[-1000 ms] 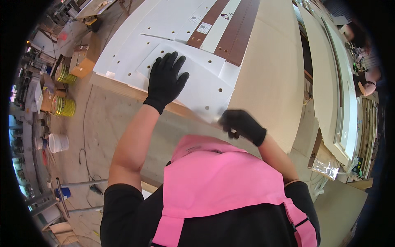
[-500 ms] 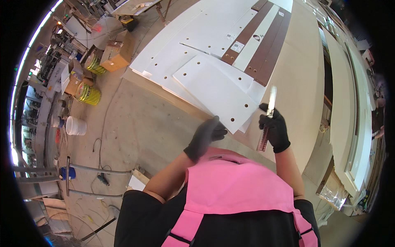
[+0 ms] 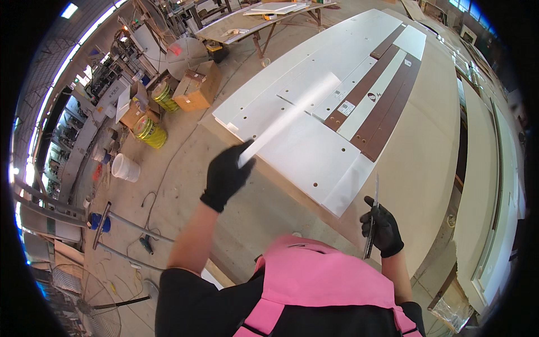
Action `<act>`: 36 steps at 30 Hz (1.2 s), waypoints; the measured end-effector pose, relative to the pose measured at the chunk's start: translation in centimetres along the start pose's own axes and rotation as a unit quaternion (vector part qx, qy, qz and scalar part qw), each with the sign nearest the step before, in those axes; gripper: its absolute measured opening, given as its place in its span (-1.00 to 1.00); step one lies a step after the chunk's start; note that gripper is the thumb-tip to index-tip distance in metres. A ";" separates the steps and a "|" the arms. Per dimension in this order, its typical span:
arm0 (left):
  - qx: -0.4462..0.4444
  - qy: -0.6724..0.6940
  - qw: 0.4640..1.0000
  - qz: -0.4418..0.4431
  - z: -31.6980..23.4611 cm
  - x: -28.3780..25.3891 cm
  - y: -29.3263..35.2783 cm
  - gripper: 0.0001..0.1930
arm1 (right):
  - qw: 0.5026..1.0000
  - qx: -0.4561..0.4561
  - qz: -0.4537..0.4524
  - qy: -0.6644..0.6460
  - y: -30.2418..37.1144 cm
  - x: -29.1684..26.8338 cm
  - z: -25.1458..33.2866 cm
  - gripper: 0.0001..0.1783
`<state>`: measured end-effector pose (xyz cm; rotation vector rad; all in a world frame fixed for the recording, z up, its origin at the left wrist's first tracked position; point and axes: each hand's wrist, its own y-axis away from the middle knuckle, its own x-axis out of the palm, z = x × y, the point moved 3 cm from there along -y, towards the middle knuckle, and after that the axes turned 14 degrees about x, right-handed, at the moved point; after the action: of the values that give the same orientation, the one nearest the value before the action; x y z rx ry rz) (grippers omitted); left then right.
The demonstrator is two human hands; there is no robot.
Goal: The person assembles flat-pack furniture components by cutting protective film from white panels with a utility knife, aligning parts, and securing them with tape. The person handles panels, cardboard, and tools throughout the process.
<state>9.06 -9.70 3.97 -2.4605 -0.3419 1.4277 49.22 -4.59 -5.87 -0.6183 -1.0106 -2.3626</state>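
Left hand (image 3: 227, 174) grips a white board (image 3: 292, 119) by its near end; blurred and nearly edge-on, it is above white panels (image 3: 306, 165). Right hand (image 3: 383, 227) grasps a slim tool (image 3: 377, 190), tip pointing away, near the panels' closest corner. Brown strips (image 3: 383, 126) lie farther back.

I am in an industrial woodworking workshop. Ahead of my left fingers (image 3: 244, 149), drilled white panels (image 3: 264, 112) lie in a broad stack beside brown boards (image 3: 390, 106); farther out is a trestle-like worktable (image 3: 224, 26). Right of my right fingers (image 3: 368, 217), more long boards (image 3: 476, 168) are piled. Left of my left fingers, a bare concrete floor (image 3: 188, 149) carries a cardboard box (image 3: 197, 89), yellow pails (image 3: 150, 133) and a white bucket (image 3: 126, 167). Beyond those, machinery (image 3: 115, 92) stands beneath a high ribbed roof (image 3: 45, 62).
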 end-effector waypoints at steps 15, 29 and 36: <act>0.283 -0.168 0.938 0.107 5.0 9.0 -8.2 -0.41 | 0.949 -0.047 -0.218 0.221 2.5 -1.7 0.7 -0.64; 0.286 -0.161 0.945 -0.004 1.6 15.5 -9.7 -0.52 | 0.621 -0.156 -0.276 0.717 -11.0 2.9 10.6 -0.74; 0.292 -0.173 0.941 -0.019 1.4 15.8 -9.4 -0.54 | 0.552 -0.277 -0.210 0.758 -10.2 3.1 8.3 -0.79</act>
<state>14.89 4.62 -6.16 -1.7274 -0.0189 1.6522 42.49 7.02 -4.29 1.5344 0.4967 -2.2826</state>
